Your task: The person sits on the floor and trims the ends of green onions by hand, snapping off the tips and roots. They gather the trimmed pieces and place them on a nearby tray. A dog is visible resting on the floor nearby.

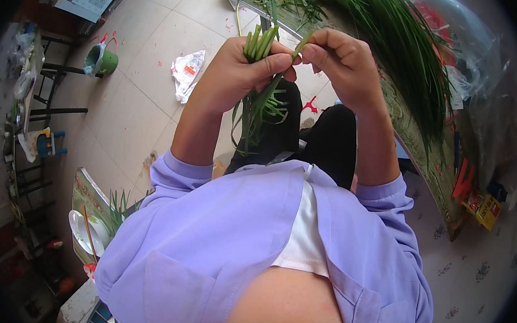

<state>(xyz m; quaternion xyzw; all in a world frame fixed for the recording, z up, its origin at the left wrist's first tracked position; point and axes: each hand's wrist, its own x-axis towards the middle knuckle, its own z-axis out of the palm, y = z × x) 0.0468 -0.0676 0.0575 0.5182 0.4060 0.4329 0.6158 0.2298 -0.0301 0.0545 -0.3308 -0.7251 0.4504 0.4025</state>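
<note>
My left hand [233,73] is closed around a small bunch of green chive-like stalks [259,45]. Their pale cut ends stick up above the fist, and the leaves hang down over my dark trousers. Between thumb and fingers, my right hand [347,70] pinches the upper end of a single stalk [301,45], just beside the left thumb. That stalk also passes under the left thumb. A large pile of long green leaves [399,49] lies on the table [419,112] ahead and to the right. Shorter loose green pieces [294,0] are scattered at the table's far left part.
Crumpled white paper or plastic [187,75] lies on the tiled floor [146,48] near a green bucket [108,62]. Clear plastic [481,51] and a yellow packet [484,209] are at the right. Behind my left arm is a white bowl [82,234] with a chopstick-like stick [90,232].
</note>
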